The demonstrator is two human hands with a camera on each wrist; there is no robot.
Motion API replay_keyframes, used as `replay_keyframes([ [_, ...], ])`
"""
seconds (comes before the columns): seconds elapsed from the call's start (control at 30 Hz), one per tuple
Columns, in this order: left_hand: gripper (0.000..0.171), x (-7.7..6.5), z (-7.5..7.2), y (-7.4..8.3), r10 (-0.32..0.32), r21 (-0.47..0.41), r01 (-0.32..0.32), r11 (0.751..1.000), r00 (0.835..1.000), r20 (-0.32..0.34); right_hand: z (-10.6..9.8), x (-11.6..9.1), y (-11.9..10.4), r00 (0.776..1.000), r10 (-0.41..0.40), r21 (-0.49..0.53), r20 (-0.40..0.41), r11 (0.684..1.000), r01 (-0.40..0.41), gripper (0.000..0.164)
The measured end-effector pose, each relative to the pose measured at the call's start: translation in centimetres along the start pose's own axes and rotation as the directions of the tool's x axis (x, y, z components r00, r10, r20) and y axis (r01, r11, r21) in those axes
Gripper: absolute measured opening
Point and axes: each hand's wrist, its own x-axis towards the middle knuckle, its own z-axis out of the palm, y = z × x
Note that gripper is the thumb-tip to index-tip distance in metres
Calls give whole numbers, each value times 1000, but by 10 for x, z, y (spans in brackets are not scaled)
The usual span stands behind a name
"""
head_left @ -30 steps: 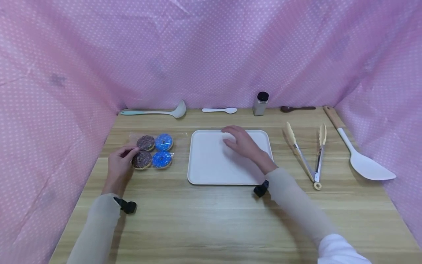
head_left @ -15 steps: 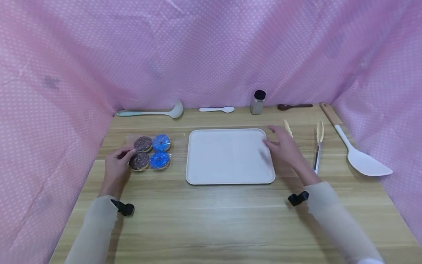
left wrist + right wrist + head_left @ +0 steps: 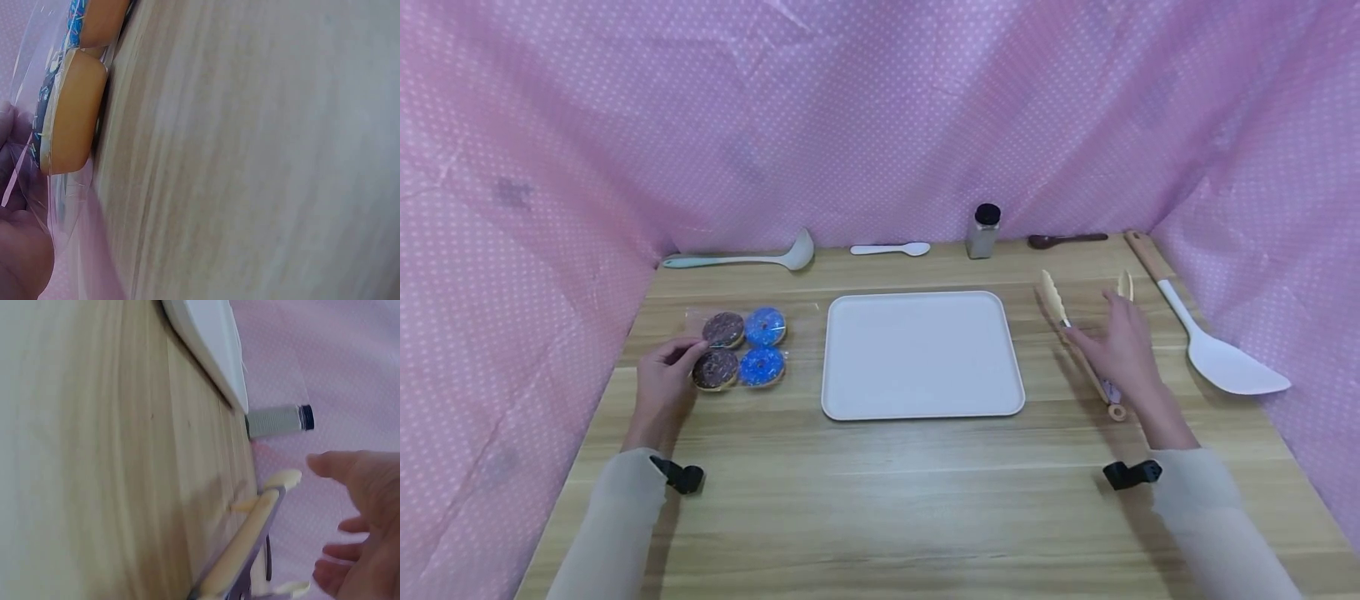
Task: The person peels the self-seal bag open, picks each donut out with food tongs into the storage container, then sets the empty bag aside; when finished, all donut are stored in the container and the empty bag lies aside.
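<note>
In the head view, my left hand is at the left end of a clear plastic pack of doughnuts, two brown-topped and two blue-topped with sprinkles. Thumb and fingers pinch the wrapper's edge; the left wrist view shows the clear film between them and a doughnut inside. Over on the right, my right hand hovers spread above a pair of tongs whose arms stand apart. The right wrist view has this hand's fingers apart from the tongs, holding nothing. The hand partly covers one tong arm in the head view.
A white tray lies mid-table. Along the back are a ladle, a small white spoon, a black-capped jar and a dark brown spoon. A white spatula lies at the far right, before pink curtains.
My right hand has moved right, from above the tray to above the tongs. My left hand keeps its pinch on the doughnut pack, which stays in place.
</note>
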Motion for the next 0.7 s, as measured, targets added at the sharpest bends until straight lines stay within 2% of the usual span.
replay_keyframes([
  [0.13,37,-1,0,1,15,17,-15,1000,1000,3,-3,-9,9,995,93,-30,20,995,-93,100],
  [0.23,37,-1,-1,1,22,34,-22,999,1000,2,-2,-14,13,989,144,-26,36,989,-144,97],
  [0.37,37,-2,-1,1,18,40,-18,999,1000,7,2,-16,18,981,185,-18,58,983,-184,97],
  [0.57,36,-2,-1,1,32,31,-33,999,999,10,9,-17,21,957,260,-5,129,965,-261,112],
  [0.7,36,-1,-1,1,42,31,-42,999,999,10,12,-17,21,942,305,-7,142,952,-307,119],
])
